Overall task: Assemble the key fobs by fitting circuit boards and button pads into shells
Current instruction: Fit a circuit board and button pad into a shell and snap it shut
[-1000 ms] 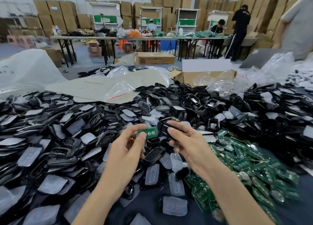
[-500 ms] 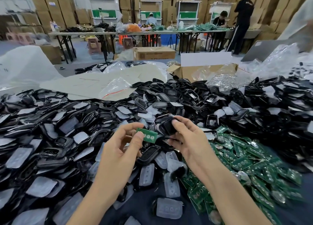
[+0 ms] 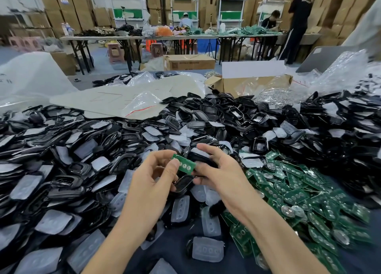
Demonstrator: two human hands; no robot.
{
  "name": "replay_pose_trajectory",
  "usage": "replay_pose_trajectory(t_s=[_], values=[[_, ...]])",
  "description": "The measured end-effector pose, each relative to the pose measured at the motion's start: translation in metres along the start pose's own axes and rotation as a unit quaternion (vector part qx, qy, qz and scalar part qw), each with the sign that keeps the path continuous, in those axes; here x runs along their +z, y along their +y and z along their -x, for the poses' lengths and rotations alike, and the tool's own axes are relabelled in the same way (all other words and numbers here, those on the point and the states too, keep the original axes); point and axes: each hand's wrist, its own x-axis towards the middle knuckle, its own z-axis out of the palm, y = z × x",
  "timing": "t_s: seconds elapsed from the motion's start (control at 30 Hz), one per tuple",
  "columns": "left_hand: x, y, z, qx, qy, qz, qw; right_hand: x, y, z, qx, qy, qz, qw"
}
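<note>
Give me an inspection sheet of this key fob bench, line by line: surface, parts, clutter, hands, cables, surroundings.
Surface: dark cloth, mostly buried under parts.
Job's things: black shells heaped left and behind; clear button pads near the front; green circuit boards heaped right.
Clutter: plastic bags, an open cardboard box behind the heap.
Hands: left hand pinches a single board; right hand grips a shell, fingers curled.
Cables: nothing seen.
Surroundings: stacked cartons, long tables, people working.

Two hands (image 3: 151, 183) (image 3: 223, 183) — one held board (image 3: 184, 164)
</note>
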Motion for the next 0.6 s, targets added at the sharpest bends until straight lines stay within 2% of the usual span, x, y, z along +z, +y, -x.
replay_pose_trajectory(t_s=[0.1,0.3,0.6], values=[[0.001,-0.002,0.000,-0.005,0.004,-0.008,1.000,0.001,0.002,0.000,-0.012,0.004,0.002,1.000],[0.003,-0.004,0.000,0.002,0.055,-0.042,0.998,0.008,0.006,0.001,0.036,-0.089,-0.075,0.993],[0.005,-0.003,0.003,0.000,0.063,-0.050,0.997,0.011,0.008,-0.002,-0.009,-0.104,-0.068,0.992]])
